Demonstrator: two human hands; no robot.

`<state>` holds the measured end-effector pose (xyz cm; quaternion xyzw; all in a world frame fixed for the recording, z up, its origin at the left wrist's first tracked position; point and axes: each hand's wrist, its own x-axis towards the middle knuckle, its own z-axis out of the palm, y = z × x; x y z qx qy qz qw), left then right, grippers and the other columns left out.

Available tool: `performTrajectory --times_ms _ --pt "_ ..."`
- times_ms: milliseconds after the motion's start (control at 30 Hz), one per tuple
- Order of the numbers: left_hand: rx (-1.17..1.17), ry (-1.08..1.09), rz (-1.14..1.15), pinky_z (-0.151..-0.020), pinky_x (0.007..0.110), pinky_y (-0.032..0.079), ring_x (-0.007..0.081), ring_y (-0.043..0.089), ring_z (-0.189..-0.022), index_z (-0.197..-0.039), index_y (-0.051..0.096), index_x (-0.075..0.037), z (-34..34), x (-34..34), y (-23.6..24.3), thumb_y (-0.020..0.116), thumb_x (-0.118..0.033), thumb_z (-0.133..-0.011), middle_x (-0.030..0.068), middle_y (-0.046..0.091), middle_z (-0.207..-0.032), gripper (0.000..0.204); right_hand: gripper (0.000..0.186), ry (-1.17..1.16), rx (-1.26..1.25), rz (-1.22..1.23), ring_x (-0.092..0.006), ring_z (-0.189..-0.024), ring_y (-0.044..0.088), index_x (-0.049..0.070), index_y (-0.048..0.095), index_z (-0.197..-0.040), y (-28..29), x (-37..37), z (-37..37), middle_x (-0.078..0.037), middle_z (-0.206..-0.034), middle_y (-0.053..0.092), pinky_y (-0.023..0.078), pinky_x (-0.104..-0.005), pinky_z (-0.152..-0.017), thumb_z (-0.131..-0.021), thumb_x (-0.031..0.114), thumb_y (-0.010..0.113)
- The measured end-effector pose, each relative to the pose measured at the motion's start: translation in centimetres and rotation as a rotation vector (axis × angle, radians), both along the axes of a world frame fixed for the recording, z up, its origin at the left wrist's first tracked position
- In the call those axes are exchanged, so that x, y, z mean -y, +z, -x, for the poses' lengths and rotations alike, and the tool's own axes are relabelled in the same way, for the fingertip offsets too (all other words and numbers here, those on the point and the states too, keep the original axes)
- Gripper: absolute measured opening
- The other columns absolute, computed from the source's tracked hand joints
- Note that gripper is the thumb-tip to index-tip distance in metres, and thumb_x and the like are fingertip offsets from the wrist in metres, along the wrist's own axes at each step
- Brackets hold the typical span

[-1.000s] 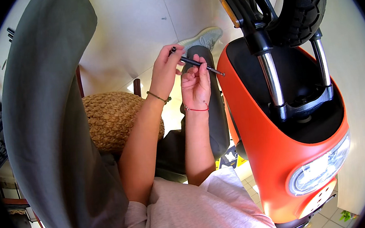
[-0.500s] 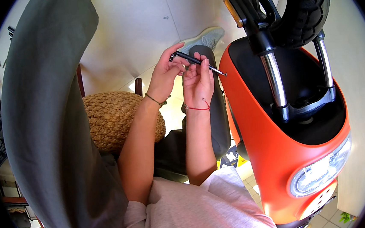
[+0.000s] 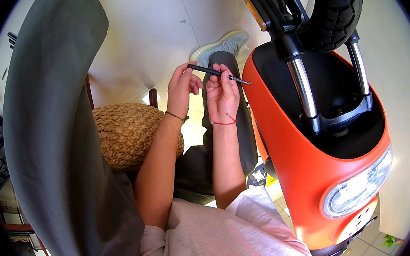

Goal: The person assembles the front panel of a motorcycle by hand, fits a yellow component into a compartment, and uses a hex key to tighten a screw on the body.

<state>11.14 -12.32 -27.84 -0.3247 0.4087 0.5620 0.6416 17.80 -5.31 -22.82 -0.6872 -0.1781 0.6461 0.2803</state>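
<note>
A slim black screwdriver-like tool point(image 3: 203, 69) with a silver tip lies slanted across both hands, its tip near the orange body panel point(image 3: 273, 132) of a scooter. My right hand point(image 3: 222, 93) is closed on it, palm up, thumb along the handle. At the handle's upper-left end, my left hand point(image 3: 180, 89) pinches with finger and thumb, its other fingers curled. Beneath my hands are my dark-trousered leg point(image 3: 237, 140) and pale sneaker point(image 3: 215, 50).
The scooter's tyre point(image 3: 340, 16), chrome fork point(image 3: 302, 89) and headlight point(image 3: 354, 186) fill the right. A woven round seat point(image 3: 123, 134) is at middle left, beside my raised grey-trousered leg point(image 3: 56, 130). Small dark parts point(image 3: 12, 39) lie at the far left.
My left hand has shifted down and left along the tool to its rear end. The tool has tilted flatter, its upper end lower than a second ago.
</note>
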Motion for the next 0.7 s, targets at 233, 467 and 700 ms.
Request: performTrajectory --times_ms 233,467,700 --pt "0.058 0.013 0.056 -0.046 0.021 0.029 0.0056 0.034 -0.046 -0.095 0.061 0.000 0.2 1.0 -0.5 0.047 -0.025 -0.099 -0.0031 0.039 -0.055 0.029 0.023 0.080 0.209 -0.038 -0.0086 -0.074 0.056 -0.002 0.056 -0.110 0.8 0.4 1.0 -0.013 -0.103 0.063 0.050 -0.0202 -0.070 -0.096 0.015 0.055" --pt "0.223 0.119 0.006 -0.042 0.022 0.025 0.0070 0.031 -0.041 -0.078 0.050 -0.006 0.6 0.5 0.4 0.049 -0.029 -0.098 -0.0015 0.037 -0.051 0.031 0.019 0.049 0.406 -0.042 -0.0063 -0.062 0.056 0.000 0.058 -0.101 0.8 0.9 1.8 -0.012 -0.092 0.067 0.044 -0.0163 -0.055 -0.095 0.018 0.057" --pt "0.499 -0.093 0.014 -0.036 0.024 0.022 0.0093 0.027 -0.035 -0.071 0.045 -0.009 1.1 0.8 -0.2 0.047 -0.042 -0.097 0.0001 0.035 -0.045 0.041 0.018 0.014 0.448 -0.068 -0.0066 -0.063 0.058 0.000 0.058 -0.098 0.4 1.1 2.1 -0.012 -0.092 0.067 0.042 -0.0157 -0.051 -0.095 0.018 0.057"
